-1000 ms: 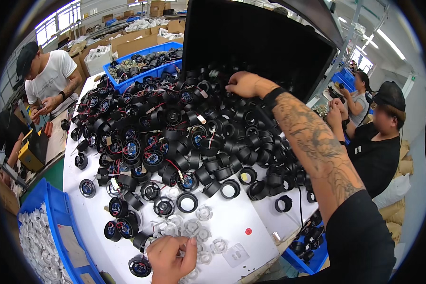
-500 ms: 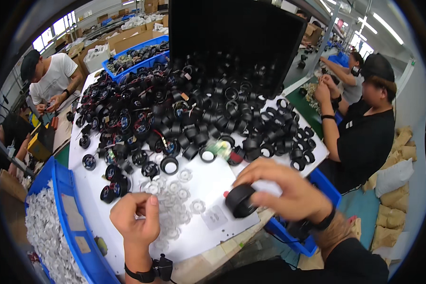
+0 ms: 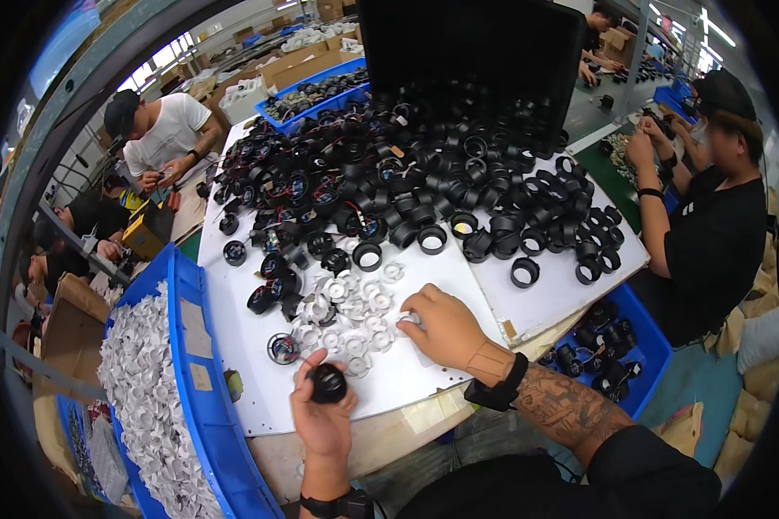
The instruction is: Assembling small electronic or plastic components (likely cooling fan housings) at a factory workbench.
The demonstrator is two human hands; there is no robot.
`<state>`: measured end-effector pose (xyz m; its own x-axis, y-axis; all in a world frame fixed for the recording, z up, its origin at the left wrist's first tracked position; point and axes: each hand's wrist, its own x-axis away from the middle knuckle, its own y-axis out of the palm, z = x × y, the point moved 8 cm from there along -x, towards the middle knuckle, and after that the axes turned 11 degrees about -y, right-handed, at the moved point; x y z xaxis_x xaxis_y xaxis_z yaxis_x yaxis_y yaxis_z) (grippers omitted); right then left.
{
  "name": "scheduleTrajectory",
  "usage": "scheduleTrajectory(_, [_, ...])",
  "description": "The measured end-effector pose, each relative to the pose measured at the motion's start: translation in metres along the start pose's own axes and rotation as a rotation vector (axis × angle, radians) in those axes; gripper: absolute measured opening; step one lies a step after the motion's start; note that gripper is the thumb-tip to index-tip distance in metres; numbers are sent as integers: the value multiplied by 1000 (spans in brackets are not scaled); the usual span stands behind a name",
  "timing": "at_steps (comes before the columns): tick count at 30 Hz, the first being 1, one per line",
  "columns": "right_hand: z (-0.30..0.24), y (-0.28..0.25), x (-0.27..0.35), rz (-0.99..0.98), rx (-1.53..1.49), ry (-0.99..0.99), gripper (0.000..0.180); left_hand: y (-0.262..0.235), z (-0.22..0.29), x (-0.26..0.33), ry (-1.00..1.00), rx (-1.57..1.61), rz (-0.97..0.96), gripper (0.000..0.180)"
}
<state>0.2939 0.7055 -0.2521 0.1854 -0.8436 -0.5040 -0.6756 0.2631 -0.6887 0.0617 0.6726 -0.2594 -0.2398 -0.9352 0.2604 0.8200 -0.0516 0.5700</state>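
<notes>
My left hand (image 3: 322, 432) is closed around a black round housing (image 3: 328, 383) above the table's near edge. With its fingers pinched together, my right hand (image 3: 454, 333) is at a small white plastic piece (image 3: 408, 319) on the white tabletop (image 3: 446, 290). Between the hands spreads a loose pile of white, translucent round plastic pieces (image 3: 346, 303). A black round part with wires (image 3: 282, 348) lies at that pile's left edge, close to my left hand. Beyond, black rings (image 3: 370, 256) and wired round parts heap up across the table.
A blue bin (image 3: 195, 381) of white plastic pieces (image 3: 151, 389) stands at the left. Another blue bin (image 3: 658, 363) holding black parts sits below the table's right edge. At the back rises a large black box (image 3: 476, 52). Other people work to the left and right.
The black housing has passed from my right hand to my left. My right hand has moved left to the white pieces. The whole view has shifted.
</notes>
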Motion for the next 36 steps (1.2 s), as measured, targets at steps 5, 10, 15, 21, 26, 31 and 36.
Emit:
scheduleTrajectory(5, [-12, -23, -6, 116, -355, 293, 25, 40, -5, -18, 155, -300, -116, 56])
scheduleTrajectory(10, [-51, -38, -15, 55, -726, 277, 28, 79, 11, -18, 342, -428, -149, 59])
scheduleTrajectory(15, [-49, -38, -8, 26, -979, 441, 38, 78, 6, -25, 334, -433, -127, 62])
scheduleTrajectory(21, [-40, -32, -10, 22, -954, 484, 41, 77, 1, -33, 332, -472, -97, 62])
scheduleTrajectory(26, [-34, -25, -3, 132, -996, 462, 41, 82, -2, -38, 296, -497, -49, 64])
scheduleTrajectory(31, [-36, -33, -6, 58, -663, 92, 39, 69, -8, -47, 120, -405, -89, 56])
scheduleTrajectory(36, [9, -54, -26, -48, -300, -2, 25, 53, -11, -37, 80, -533, -193, 53])
